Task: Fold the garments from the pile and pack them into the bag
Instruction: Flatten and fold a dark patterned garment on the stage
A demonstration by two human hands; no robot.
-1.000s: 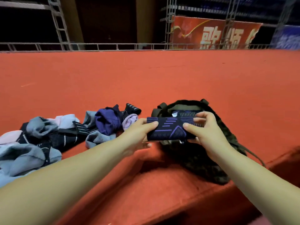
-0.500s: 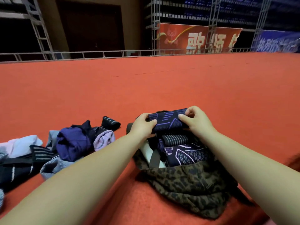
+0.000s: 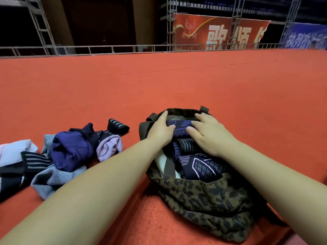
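Observation:
A leopard-print bag lies open on the red carpet in front of me. At the far end of its mouth sits a folded navy garment with purple lines. My left hand pinches its left end, thumb in front and fingers behind. Over its right end, my right hand holds it with the thumb on the front. Nearer me inside the bag lie a folded striped garment and a navy patterned one. The unfolded pile is to the left.
A small rolled striped piece lies between the pile and the bag. The bag's brown straps stick out at its far left. Red carpet stretches ahead to a metal railing with banners behind.
Both hands have carried the folded navy garment from above the bag down into the far end of its mouth. My view has tilted down and closer to the bag.

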